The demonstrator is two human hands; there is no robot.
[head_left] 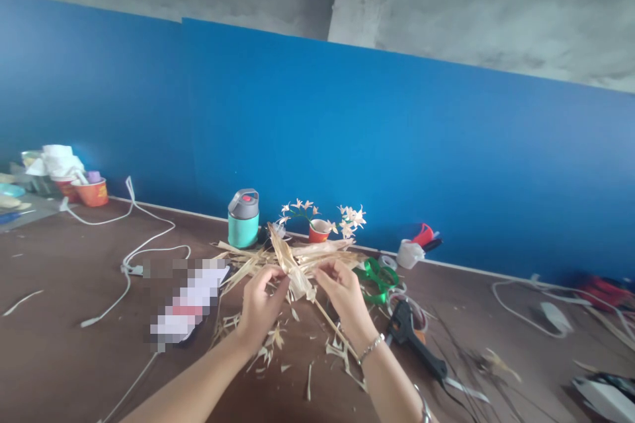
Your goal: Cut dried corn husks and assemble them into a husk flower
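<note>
A pale dried corn husk is stretched between my two hands above the table. My left hand pinches its left edge between thumb and fingers. On the other side, the thumb and fingertips of my right hand are closed at the husk's right edge. From the husk's lower end a thin stalk-like strip runs down toward my right wrist. A heap of dried husks lies just behind my hands, and small cut husk scraps are scattered below them.
Behind the heap stand a teal flask and a red-and-white cup with pale husk flowers. Green ribbon rolls and a black glue gun lie right. A blurred-out phone-like object and white cables lie left.
</note>
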